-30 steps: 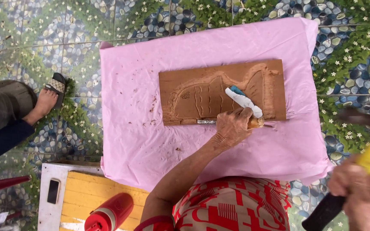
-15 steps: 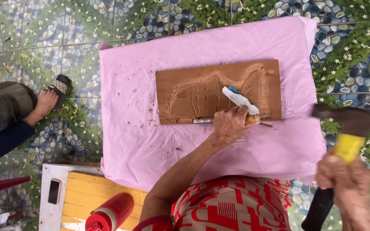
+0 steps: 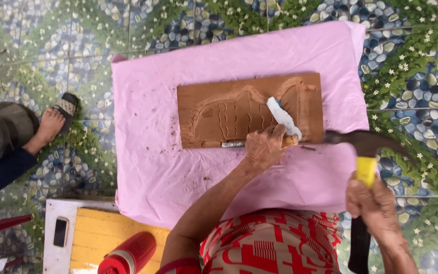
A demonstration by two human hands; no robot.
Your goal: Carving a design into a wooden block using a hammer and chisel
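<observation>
The brown wooden board (image 3: 229, 114) shows shallow carved grooves; the left hand (image 3: 263, 148) grips a chisel (image 3: 259, 142) against it; the right hand (image 3: 373, 203) — fingers wrapped tight — holds a hammer (image 3: 363, 152).

A wooden board (image 3: 249, 109) lies on a cloth (image 3: 153, 167) spread on the floor (image 3: 416, 76), a bottle (image 3: 128, 255) near the cloth's lower left.

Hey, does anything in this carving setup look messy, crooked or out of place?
Mostly tidy. Brown wood chips and dust are scattered over the pink cloth left of and below the carved wooden board. The cloth lies wrinkled, its far right corner folded. The board sits slightly askew on it.
</observation>
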